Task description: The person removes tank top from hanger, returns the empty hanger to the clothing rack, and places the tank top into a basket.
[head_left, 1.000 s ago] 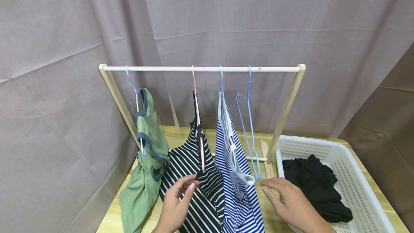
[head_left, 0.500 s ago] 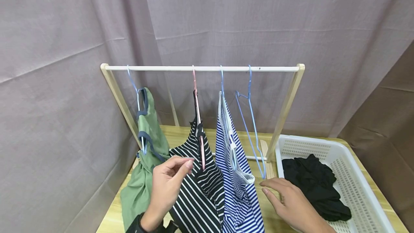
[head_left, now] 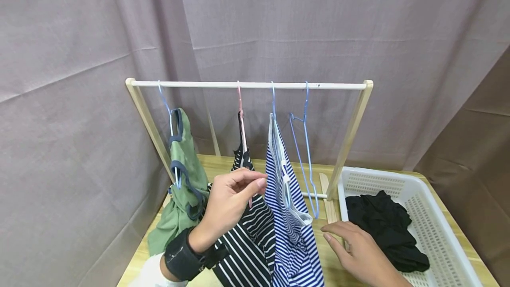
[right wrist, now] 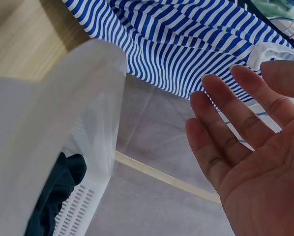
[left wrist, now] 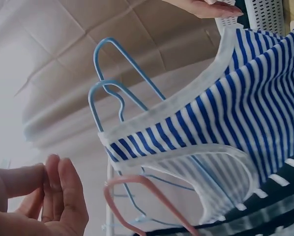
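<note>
My left hand (head_left: 233,200), fingers bent and thumb close to the fingertips, holds nothing. It hovers in front of a black-and-white striped top (head_left: 249,242), which hangs on a pink hanger (head_left: 243,129). In the left wrist view the pink hanger (left wrist: 137,183) passes right of the fingers. A blue-and-white striped garment (head_left: 292,234) hangs on a blue hanger, and a bare blue hanger (head_left: 307,145) hangs to its right. My right hand (head_left: 358,251), bare of anything, stays between that garment and the basket; the right wrist view shows its fingers (right wrist: 235,110) spread and relaxed.
The clothes rack's white rail (head_left: 255,85) runs across the back. A green garment with dark trim (head_left: 185,172) hangs at the left end. At the right, a white basket (head_left: 442,216) holds a black cloth (head_left: 384,225). All stands on a wooden table (head_left: 217,165) before grey curtains.
My left hand has left the lower end of the pink hanger, drawn back left, then risen up and right before the black striped top. The bare hanger sways slightly. My right hand keeps its place.
</note>
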`<state>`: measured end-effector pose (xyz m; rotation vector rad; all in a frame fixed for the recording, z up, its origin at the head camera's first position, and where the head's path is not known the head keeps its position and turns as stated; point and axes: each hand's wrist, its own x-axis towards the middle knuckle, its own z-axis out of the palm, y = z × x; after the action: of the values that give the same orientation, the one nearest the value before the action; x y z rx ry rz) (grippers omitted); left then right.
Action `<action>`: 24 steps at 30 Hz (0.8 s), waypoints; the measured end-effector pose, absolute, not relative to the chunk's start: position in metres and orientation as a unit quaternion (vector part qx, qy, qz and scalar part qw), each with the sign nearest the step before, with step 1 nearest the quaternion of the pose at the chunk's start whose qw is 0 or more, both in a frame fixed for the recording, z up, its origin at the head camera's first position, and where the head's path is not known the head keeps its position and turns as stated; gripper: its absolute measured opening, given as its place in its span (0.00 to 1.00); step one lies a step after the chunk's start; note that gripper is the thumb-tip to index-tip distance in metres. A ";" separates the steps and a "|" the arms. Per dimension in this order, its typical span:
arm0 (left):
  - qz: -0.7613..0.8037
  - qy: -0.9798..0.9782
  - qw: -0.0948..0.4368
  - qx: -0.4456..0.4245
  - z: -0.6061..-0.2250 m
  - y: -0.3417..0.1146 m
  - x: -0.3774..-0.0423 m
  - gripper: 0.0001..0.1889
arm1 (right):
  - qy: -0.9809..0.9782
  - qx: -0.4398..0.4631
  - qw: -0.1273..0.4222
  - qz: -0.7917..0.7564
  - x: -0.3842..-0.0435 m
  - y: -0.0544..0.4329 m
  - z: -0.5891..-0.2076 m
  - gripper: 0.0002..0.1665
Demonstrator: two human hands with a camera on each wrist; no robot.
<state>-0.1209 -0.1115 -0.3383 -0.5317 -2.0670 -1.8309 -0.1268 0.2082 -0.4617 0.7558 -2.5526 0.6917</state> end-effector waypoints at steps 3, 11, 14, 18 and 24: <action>-0.627 -0.738 0.161 -0.189 -0.328 -0.108 -0.124 0.09 | -0.906 0.277 0.201 0.248 -0.126 0.209 -0.462 0.13; -0.644 -0.738 0.094 -0.176 -0.301 -0.096 -0.143 0.26 | -0.908 0.273 0.195 0.251 -0.126 0.208 -0.463 0.13; -0.654 -0.740 0.056 -0.149 -0.295 -0.091 -0.157 0.33 | -0.907 0.273 0.198 0.252 -0.126 0.208 -0.465 0.13; -0.660 -0.743 -0.002 -0.111 -0.293 -0.085 -0.174 0.38 | -0.909 0.271 0.190 0.254 -0.126 0.207 -0.465 0.13; -0.661 -0.744 -0.053 -0.076 -0.296 -0.074 -0.191 0.34 | -0.919 0.258 0.151 0.256 -0.126 0.204 -0.462 0.09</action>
<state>-0.1912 -0.0743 -0.2961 -0.2464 -2.4207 -2.1508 -0.1255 0.2039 -0.4625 0.7400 -2.6389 0.7358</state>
